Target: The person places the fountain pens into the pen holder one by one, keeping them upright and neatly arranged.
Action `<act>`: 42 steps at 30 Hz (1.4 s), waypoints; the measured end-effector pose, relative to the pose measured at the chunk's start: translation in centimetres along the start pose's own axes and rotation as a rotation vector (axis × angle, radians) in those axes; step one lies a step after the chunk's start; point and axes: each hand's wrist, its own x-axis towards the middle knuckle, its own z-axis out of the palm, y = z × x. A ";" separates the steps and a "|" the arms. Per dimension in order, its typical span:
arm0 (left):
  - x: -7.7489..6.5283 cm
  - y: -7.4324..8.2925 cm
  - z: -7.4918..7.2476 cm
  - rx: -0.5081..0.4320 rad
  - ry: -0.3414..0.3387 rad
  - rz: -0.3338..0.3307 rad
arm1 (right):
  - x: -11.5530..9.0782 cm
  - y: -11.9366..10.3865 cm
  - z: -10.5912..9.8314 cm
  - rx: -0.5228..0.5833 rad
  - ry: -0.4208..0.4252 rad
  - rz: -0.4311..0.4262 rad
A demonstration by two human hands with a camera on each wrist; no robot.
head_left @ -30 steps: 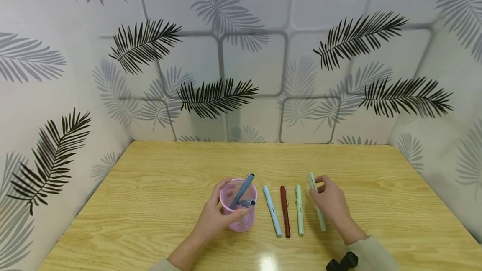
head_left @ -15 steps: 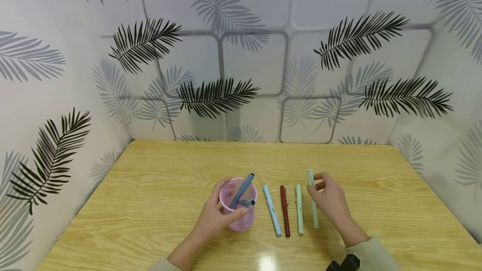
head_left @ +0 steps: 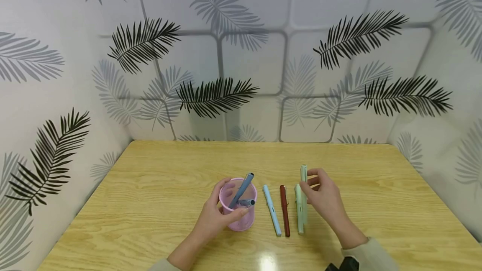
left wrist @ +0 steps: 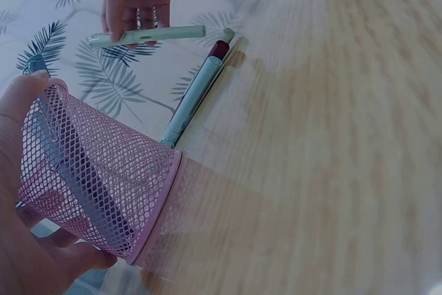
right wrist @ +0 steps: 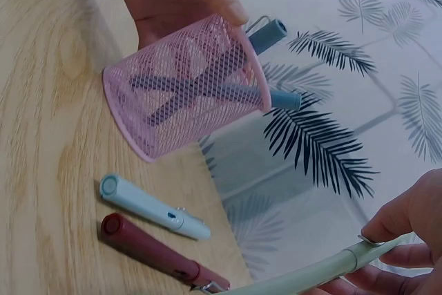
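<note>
My left hand point(head_left: 214, 216) grips a pink mesh pen cup point(head_left: 242, 222), fingers around one side and thumb on the other. Two blue-grey pens point(right wrist: 271, 32) lean inside the cup and cross each other; their ends poke past the rim. My right hand point(head_left: 326, 195) pinches a light green pen point(left wrist: 153, 34) near its clip end, lifted off the table. In the head view this pen partly overlaps a second light green pen point(head_left: 300, 223) lying on the table. Left of that one lie a dark red pen point(head_left: 285, 212) and a light blue pen point(head_left: 272, 211).
The wood-grain table point(head_left: 162, 170) reaches back to a wall point(head_left: 252, 66) with leaf patterns. A bright light reflection shows near the table's front. A dark strap-like object point(head_left: 346, 264) sits at the right sleeve.
My right hand has raised the light green pen and carried it left, over the other green pen. The left hand and the cup have stayed in place.
</note>
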 end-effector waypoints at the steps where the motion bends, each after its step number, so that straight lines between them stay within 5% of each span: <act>1: 0.0 0.0 0.0 0.001 0.000 0.002 | 0.0 -0.1 0.0 0.015 0.000 -0.002; 29: 0.1 0.0 0.0 -0.022 -0.006 0.009 | -0.9 -4.3 2.0 0.400 0.036 -0.325; 42: -0.1 0.1 0.0 0.000 -0.013 0.013 | -0.8 -6.3 3.5 0.486 0.076 -0.391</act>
